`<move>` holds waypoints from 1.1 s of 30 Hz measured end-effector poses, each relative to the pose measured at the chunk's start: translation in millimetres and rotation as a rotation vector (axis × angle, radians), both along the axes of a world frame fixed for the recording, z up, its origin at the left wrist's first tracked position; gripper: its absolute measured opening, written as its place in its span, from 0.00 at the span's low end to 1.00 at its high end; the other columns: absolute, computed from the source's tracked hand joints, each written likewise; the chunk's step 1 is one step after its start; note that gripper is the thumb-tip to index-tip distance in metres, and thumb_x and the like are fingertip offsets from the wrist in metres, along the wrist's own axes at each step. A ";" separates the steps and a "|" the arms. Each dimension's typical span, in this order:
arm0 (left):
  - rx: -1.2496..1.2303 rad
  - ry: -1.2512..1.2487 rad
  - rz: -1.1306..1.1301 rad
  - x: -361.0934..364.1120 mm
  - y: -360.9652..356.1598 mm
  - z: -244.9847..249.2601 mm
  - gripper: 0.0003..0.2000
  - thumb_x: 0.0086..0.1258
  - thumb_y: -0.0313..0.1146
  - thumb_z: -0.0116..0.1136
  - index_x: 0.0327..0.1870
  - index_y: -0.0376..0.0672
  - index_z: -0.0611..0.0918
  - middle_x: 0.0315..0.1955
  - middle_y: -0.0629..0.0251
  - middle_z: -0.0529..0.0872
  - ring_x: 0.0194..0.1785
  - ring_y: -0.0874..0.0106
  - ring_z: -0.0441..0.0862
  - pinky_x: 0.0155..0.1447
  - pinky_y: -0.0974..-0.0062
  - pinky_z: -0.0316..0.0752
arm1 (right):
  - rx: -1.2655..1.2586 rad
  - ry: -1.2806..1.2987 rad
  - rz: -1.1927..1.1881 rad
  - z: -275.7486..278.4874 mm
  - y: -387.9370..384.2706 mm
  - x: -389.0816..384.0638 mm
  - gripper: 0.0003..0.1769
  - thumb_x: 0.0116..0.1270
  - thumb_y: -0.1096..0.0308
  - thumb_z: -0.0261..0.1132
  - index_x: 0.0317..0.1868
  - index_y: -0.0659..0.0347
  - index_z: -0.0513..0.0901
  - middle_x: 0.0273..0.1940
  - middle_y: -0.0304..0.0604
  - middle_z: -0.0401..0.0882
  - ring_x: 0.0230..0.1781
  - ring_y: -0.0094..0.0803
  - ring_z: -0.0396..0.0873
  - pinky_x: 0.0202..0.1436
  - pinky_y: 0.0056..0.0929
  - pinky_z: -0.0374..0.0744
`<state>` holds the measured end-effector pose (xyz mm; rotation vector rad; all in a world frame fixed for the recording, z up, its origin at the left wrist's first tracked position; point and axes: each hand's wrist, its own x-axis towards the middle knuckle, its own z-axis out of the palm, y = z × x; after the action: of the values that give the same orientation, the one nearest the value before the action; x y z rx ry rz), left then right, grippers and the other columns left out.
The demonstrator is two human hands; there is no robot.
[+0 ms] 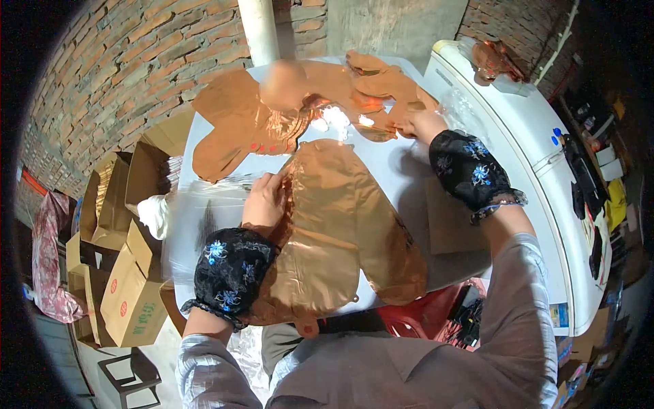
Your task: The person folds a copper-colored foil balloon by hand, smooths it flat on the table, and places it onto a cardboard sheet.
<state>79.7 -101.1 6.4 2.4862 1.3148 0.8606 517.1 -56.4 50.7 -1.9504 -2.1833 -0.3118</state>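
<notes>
A large flat brown foil sheet (323,225) with rounded lobes lies on the white table (402,170), its lower end over the near edge. My left hand (264,201) rests on its left edge, fingers bent together; whether they pinch the foil is hidden. Farther back spreads another brown foil piece (235,119) with rounded lobes. My right hand (421,125) is at the right end of the back foil (388,85), with its fingertips closed on the edge. Black lace cuffs with blue flowers cover both wrists.
Clear plastic bags (211,211) lie at the table's left side. Open cardboard boxes (133,293) stand left of it, near a dark stool (129,375). A white appliance (518,150) stands at the right, with brown foil (497,61) on top.
</notes>
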 end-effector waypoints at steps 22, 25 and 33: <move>-0.014 0.003 0.004 0.7 -2.7 2.8 0.21 0.65 0.25 0.56 0.61 0.44 0.79 0.43 0.54 0.80 0.50 0.51 0.77 0.57 0.59 0.74 | 0.138 0.372 -0.059 37.6 54.3 50.0 0.18 0.65 0.52 0.66 0.43 0.60 0.84 0.40 0.54 0.85 0.41 0.48 0.84 0.46 0.42 0.79; -0.015 -0.007 -0.002 0.0 -0.3 1.5 0.21 0.65 0.25 0.56 0.61 0.44 0.79 0.43 0.54 0.80 0.50 0.51 0.77 0.57 0.59 0.74 | 0.360 0.620 -0.115 63.4 67.1 50.3 0.17 0.70 0.54 0.59 0.43 0.59 0.84 0.42 0.55 0.85 0.45 0.52 0.83 0.48 0.46 0.79; -0.010 -0.015 0.024 1.1 0.6 3.8 0.19 0.66 0.25 0.57 0.59 0.43 0.79 0.44 0.54 0.80 0.51 0.50 0.77 0.57 0.58 0.74 | 0.536 -0.105 -0.118 213.9 112.7 98.5 0.13 0.69 0.58 0.58 0.47 0.55 0.81 0.47 0.53 0.83 0.42 0.56 0.82 0.43 0.48 0.80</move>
<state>80.8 -100.5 10.2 2.4572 1.3428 0.8741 615.6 56.3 264.6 -1.7800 -1.7884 -0.9277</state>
